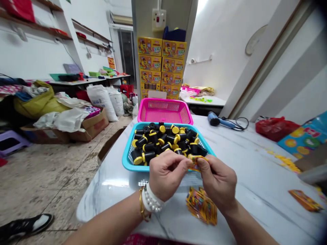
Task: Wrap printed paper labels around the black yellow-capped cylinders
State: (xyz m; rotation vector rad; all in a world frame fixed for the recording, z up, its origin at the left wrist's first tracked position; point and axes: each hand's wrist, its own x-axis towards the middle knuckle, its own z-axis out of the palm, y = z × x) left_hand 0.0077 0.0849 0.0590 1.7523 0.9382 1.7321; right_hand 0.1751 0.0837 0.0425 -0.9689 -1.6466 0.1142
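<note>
Both my hands are closed on one small orange printed packet [195,163], held up just over the near right rim of a blue basket [130,167]. My left hand [167,173] pinches its left edge between thumb and finger. At the right edge, my right hand [218,180] grips it with the thumb on top. In the basket lie many small black cylinders with yellow caps [148,156]. A pile of similar orange packets [201,206] rests on the table below my hands.
A pink basket [166,117] stands behind the blue one, with stacked yellow boxes [150,64] beyond. On the marble-patterned table [109,200] are a blue heat-gun-like tool [221,121], a red bag [277,128], yellow bits [284,162] and more orange packets [305,200].
</note>
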